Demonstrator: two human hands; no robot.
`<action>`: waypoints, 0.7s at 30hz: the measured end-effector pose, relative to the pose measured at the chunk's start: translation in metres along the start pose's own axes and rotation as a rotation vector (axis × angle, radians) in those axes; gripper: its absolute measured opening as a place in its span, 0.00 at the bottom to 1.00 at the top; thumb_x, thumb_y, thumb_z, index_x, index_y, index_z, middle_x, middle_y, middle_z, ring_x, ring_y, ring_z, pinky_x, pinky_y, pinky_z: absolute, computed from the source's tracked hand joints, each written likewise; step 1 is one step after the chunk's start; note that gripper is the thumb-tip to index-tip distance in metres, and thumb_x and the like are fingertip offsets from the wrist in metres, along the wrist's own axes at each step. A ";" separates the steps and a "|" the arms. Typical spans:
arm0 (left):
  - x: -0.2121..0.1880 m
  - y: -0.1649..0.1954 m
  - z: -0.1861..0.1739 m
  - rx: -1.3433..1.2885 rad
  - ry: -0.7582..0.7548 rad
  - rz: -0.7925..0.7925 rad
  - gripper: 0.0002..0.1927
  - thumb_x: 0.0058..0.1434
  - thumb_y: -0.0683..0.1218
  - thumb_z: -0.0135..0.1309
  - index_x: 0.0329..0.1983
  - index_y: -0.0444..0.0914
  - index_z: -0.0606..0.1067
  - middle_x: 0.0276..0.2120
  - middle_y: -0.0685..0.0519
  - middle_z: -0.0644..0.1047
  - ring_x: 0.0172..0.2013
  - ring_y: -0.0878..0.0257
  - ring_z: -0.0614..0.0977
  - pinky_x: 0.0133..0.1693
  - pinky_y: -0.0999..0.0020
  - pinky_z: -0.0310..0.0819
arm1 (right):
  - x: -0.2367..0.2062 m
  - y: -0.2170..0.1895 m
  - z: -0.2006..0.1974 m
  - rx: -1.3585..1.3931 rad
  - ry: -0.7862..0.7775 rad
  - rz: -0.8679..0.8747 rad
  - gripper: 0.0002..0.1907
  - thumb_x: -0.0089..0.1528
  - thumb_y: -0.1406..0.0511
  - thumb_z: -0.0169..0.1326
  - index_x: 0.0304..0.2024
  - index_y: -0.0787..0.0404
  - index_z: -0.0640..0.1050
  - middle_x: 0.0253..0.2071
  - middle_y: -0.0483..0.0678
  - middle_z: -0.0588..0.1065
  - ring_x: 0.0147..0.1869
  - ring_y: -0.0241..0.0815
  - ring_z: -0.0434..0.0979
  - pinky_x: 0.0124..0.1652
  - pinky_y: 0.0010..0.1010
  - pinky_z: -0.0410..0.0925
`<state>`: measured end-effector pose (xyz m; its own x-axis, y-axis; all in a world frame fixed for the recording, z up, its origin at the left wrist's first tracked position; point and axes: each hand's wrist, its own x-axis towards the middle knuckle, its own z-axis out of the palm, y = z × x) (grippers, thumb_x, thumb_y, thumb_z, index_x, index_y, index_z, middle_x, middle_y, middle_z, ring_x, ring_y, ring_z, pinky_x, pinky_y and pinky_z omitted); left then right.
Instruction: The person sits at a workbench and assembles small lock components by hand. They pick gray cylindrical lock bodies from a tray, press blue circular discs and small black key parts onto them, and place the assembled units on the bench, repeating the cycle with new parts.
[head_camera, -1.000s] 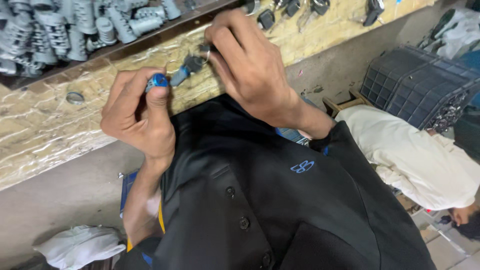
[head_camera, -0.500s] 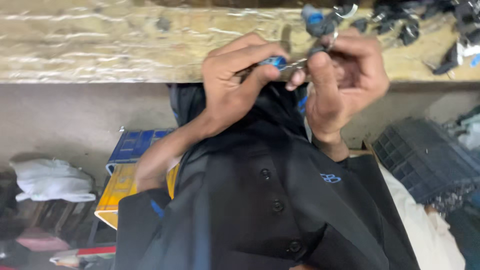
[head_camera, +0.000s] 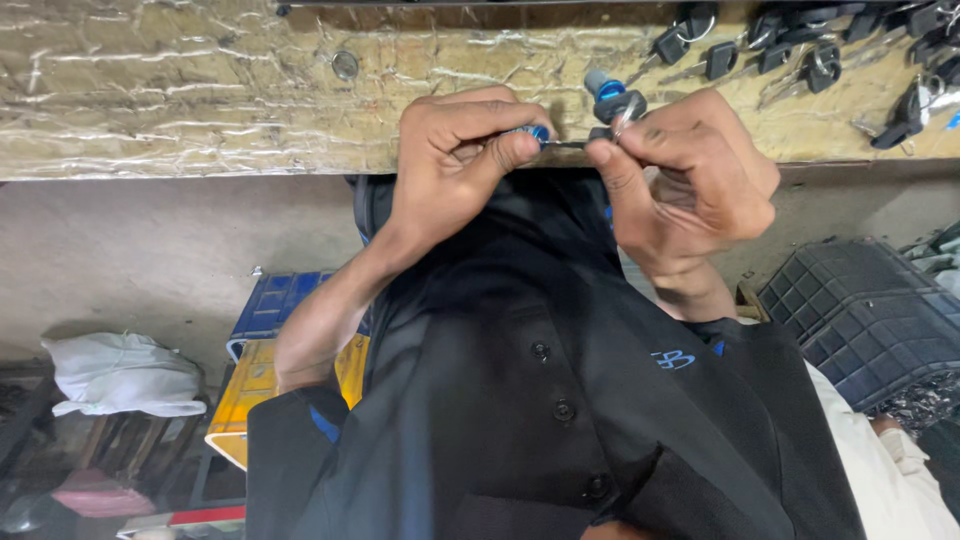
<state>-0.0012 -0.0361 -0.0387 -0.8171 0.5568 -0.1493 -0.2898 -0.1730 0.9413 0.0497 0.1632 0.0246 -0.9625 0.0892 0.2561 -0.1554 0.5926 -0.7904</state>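
So the left hand (head_camera: 455, 160) is curled up tight, thumb and forefinger pinched on the blue handle of a small screwdriver (head_camera: 538, 134). Its thin metal shaft runs sideways across to the right hand (head_camera: 690, 185). That one is closed too, fingertips pinching a small dark lock part (head_camera: 618, 108) with a blue ring and a grey cap on top. The tip of the shaft meets the part right at the right thumb and forefinger, so the two hands are almost touching. All this sits just in front of the edge of the foil-covered workbench (head_camera: 200, 90), up over the person's black shirt.

On the bench to the right there's a scatter of black-headed keys (head_camera: 790, 50). Below it, a blue and yellow crate (head_camera: 270, 330) on the left and a dark plastic crate (head_camera: 860, 320) on the right.

Compared with half a second ago, the grip looks the same, hands have just drifted a bit lower against the bench edge, and the view has shifted so the keys show more.
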 end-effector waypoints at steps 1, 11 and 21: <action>-0.001 0.000 0.002 0.014 0.025 0.006 0.06 0.73 0.39 0.60 0.49 0.30 0.80 0.35 0.52 0.79 0.34 0.69 0.77 0.36 0.75 0.71 | -0.004 -0.001 0.002 0.000 0.035 0.025 0.13 0.61 0.80 0.69 0.38 0.72 0.75 0.35 0.57 0.76 0.35 0.43 0.77 0.32 0.28 0.69; 0.002 0.010 0.011 0.083 -0.024 0.055 0.06 0.70 0.41 0.62 0.47 0.33 0.80 0.28 0.51 0.76 0.29 0.64 0.75 0.33 0.71 0.67 | -0.029 0.000 0.030 0.315 0.442 0.224 0.05 0.63 0.77 0.61 0.37 0.67 0.76 0.32 0.51 0.74 0.27 0.34 0.69 0.26 0.22 0.60; 0.004 0.022 0.009 0.334 -0.050 0.202 0.08 0.69 0.42 0.61 0.47 0.33 0.79 0.33 0.48 0.76 0.33 0.58 0.78 0.37 0.67 0.71 | -0.049 -0.003 -0.001 -0.057 0.140 0.054 0.10 0.68 0.75 0.66 0.43 0.65 0.75 0.39 0.58 0.77 0.36 0.41 0.78 0.35 0.28 0.72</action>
<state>-0.0064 -0.0296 -0.0162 -0.8136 0.5787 0.0562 0.0589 -0.0140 0.9982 0.0971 0.1576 0.0153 -0.9281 0.2307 0.2924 -0.0874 0.6282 -0.7731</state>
